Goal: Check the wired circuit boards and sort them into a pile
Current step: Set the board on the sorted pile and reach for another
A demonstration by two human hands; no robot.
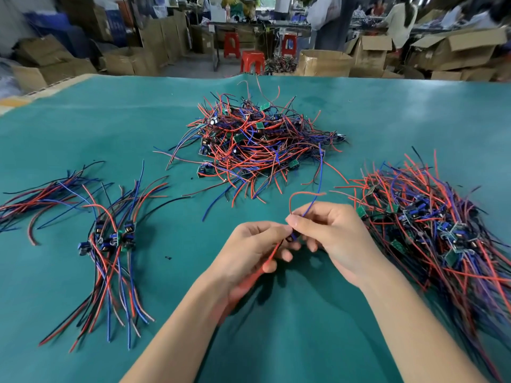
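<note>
Fingers of both hands pinched one small board [291, 239]: left hand [250, 252] its red lead, right hand [329, 233] the upper wires. Turning it slowly would probably show every solder joint.

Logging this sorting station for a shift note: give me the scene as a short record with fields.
surface: green mat
centre pile: tangled heap of wired boards
left bundle: boards laid with wires roughly aligned
right pile: large heap of wired boards
left hand: holds red wire
right hand: pinches the held board
</note>
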